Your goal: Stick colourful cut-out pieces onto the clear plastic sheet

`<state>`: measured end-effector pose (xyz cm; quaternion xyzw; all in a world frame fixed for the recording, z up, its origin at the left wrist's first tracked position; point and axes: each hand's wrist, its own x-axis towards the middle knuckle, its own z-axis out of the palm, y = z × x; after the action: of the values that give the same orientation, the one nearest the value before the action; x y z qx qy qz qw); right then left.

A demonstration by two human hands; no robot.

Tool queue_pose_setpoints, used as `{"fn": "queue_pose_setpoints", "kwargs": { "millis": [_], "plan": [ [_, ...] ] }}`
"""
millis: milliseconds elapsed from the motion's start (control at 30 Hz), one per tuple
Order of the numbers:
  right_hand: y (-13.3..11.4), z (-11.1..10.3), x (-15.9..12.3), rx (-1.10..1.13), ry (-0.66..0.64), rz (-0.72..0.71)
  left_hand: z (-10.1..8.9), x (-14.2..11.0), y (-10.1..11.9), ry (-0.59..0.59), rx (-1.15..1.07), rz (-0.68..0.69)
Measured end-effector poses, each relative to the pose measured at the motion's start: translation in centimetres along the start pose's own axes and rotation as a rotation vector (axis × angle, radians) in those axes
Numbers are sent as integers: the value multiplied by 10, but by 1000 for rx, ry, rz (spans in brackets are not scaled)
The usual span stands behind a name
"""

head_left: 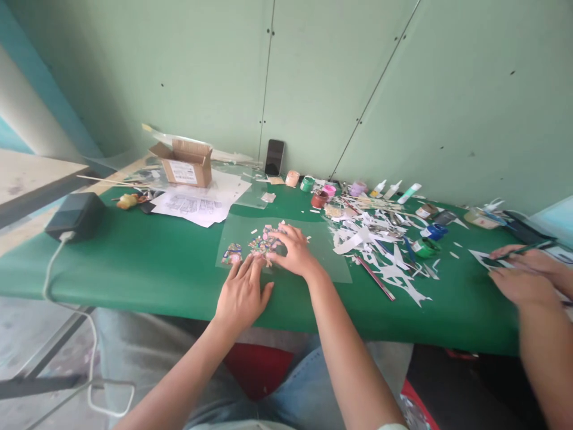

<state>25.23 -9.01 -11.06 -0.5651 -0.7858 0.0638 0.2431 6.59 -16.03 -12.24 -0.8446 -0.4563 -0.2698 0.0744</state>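
My left hand [243,291] lies flat on the green table [134,263], fingers stretched out onto the edge of a clear plastic sheet [326,251]. My right hand [293,249] rests on the sheet with its fingers curled down onto a pile of small coloured pieces [264,242]. Whether it pinches one of them I cannot make out. A smaller cluster of coloured pieces [231,254] lies just left of the pile.
White paper scraps [380,251], paint pots [319,198] and glue bottles [394,189] crowd the right half. A cardboard box [185,162], printed sheets [197,206], a phone [274,156] and a black adapter [75,215] stand behind and left. Another person's hands [523,272] work at far right.
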Motion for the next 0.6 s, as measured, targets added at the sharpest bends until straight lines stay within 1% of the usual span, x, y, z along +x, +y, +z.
{"fn": "queue_pose_setpoints", "kwargs": {
  "millis": [67,133,200,267,367,500,600],
  "plan": [
    [-2,-2,-6,-14,-88,-12,1,0,0,16,4,-3],
    [-2,-4,-13,-22,-125,-8,1,0,0,10,-4,-7],
    [-2,-6,-19,-3,-109,-13,1,-1,0,-14,-18,-3],
    [-2,-8,-19,25,-69,-7,1,-1,1,-42,-21,7],
    [-10,-10,-4,42,-51,-10,0,-2,2,-73,-4,6],
    [-27,-10,26,24,-181,-65,0,-2,2,-95,-9,-9],
    [-36,-8,40,5,-232,-42,0,-2,2,-100,-16,-7]
  ]
}}
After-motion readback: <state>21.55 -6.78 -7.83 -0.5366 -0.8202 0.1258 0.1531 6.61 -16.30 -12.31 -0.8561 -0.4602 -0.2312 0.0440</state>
